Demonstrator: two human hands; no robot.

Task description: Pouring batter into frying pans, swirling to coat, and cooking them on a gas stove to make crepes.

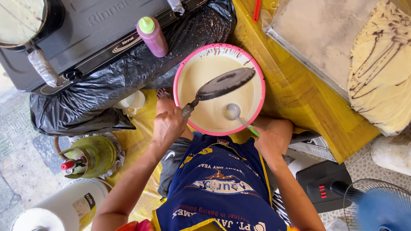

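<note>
Head view, looking straight down: the left hand (168,125) is wrapped around the handle of a small dark round flat pan (225,83), held tilted over a pink-rimmed round plastic basin of pale batter (261,92). The basin sits in front of the person's lap, against the near edge of the yellow wooden table (299,98). The right hand (269,143) is closed on the green handle of a metal ladle (233,111), whose bowl is down at the batter surface, just below the pan.

Judging from that, the trick here is keeping the pan centred over the basin so drips fall back in, and keeping it level enough for an even coat.

Around it: a grey gas stove (98,30) on black plastic sheeting at the far left, with a second pan (19,19) of batter on it, and a purple squeeze bottle with a green cap (152,36) beside it. Chocolate-drizzled crepes (381,68) are stacked at the table's right end. A green gas cylinder (92,156) stands on the floor to the left.
</note>
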